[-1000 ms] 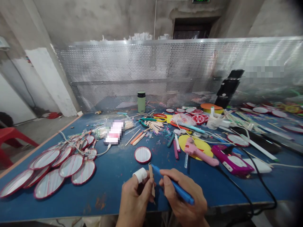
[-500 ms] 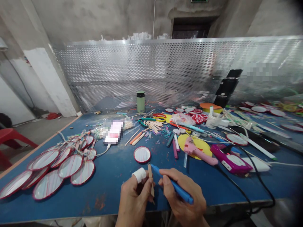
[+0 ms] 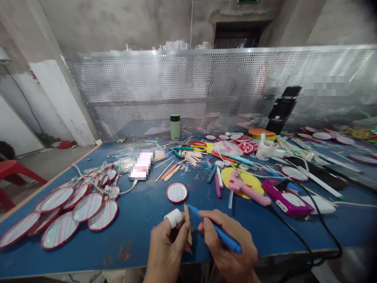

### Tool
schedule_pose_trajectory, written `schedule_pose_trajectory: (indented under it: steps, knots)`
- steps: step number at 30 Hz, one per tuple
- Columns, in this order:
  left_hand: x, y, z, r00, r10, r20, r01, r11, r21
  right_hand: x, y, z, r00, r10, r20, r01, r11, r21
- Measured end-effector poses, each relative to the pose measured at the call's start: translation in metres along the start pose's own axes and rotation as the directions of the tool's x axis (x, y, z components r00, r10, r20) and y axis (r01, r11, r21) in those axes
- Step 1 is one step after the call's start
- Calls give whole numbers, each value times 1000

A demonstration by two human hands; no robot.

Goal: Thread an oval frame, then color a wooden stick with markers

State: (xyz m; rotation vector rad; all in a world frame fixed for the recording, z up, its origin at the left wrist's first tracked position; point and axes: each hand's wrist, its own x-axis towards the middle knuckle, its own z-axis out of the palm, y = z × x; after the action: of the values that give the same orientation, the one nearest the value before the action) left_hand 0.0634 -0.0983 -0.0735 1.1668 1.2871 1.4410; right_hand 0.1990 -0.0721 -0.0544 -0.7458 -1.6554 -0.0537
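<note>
Between thumb and fingers, my left hand (image 3: 169,249) holds a flat wooden craft stick (image 3: 187,220) roughly upright, close to the table's front edge. White tape (image 3: 173,217) wraps one of its fingers. My right hand (image 3: 228,243) is closed around a blue marker pen (image 3: 225,237), its tip end beside the top of the stick; whether it touches I cannot tell. Just beyond both hands lies a small round white disc (image 3: 177,193) with a red rim and faint streaks.
Red-rimmed discs (image 3: 60,232) pile up at the left by a charging phone (image 3: 141,165). A pink glue gun (image 3: 247,189) rests on a yellow disc (image 3: 228,177), near a purple device (image 3: 287,198) with black cables. Loose sticks (image 3: 193,157) and a green tumbler (image 3: 174,127) stand farther back.
</note>
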Motion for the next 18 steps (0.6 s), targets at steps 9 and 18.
schedule_pose_trajectory:
  steps: [9,18]
  knots:
    - [2,-1,-3,998,-11,59,11,1000,0,1,-1,-1,999,0,36,-1,1000,24]
    - [0,1,0,999,-10,39,11,1000,-4,-2,1,0,1000,5,15,-5,1000,16]
